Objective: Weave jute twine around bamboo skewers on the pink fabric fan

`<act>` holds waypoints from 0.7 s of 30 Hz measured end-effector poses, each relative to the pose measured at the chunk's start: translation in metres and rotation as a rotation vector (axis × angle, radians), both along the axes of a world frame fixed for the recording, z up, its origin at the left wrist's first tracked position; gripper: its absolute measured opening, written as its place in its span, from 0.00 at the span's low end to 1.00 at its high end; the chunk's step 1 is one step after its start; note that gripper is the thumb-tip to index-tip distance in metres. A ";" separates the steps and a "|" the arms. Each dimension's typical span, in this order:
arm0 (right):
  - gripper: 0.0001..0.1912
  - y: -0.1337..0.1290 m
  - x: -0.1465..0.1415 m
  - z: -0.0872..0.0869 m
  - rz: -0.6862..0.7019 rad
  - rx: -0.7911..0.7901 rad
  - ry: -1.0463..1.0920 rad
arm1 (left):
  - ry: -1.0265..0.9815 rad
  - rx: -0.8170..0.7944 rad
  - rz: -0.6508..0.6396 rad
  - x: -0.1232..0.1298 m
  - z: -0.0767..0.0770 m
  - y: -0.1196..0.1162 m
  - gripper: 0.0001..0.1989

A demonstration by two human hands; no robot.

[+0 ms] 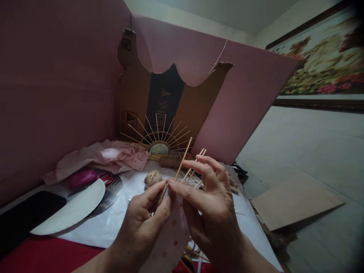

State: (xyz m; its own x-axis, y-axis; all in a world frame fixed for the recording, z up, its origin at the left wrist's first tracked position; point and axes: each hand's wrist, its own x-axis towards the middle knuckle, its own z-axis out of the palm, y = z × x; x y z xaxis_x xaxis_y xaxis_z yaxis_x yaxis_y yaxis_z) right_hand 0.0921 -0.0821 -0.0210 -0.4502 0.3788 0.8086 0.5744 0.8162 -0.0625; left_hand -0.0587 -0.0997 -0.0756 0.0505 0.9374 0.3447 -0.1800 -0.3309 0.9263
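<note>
My left hand (145,218) is closed on a brown-edged piece (162,195), gripped between thumb and fingers and mostly hidden by them. Thin wooden sticks (183,159) rise from that piece, fanning up and to the right. My right hand (212,199) meets the left at the piece's edge, its index fingertip pressed there, while the other fingers are lifted beside the sticks. Spotted pale fabric (170,242) hangs below both hands. Just behind them lies a ball of twine (152,178).
A sunburst of sticks around a half-round centre (159,148) leans against cut cardboard (193,102). Pink spotted cloth (113,155), a magenta pouch (83,178), red-handled scissors (106,179), a white half-disc (76,210) and a black object (31,216) lie left. Pink panels (57,94) enclose the table.
</note>
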 end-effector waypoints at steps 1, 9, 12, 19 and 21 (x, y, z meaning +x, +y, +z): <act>0.15 0.000 0.000 0.000 -0.004 0.006 0.007 | 0.000 0.005 0.001 0.000 0.000 0.000 0.15; 0.18 -0.001 0.002 0.002 0.053 -0.040 0.111 | 0.026 0.060 0.015 0.001 -0.001 -0.004 0.15; 0.19 0.000 0.002 0.001 0.055 -0.040 0.135 | 0.031 0.056 0.020 0.001 0.000 -0.003 0.14; 0.12 -0.001 -0.005 0.004 0.120 0.009 0.164 | 0.032 0.086 -0.003 0.001 0.002 -0.002 0.13; 0.12 -0.002 -0.005 0.004 0.116 0.008 0.144 | 0.038 0.088 0.003 0.000 0.001 -0.002 0.13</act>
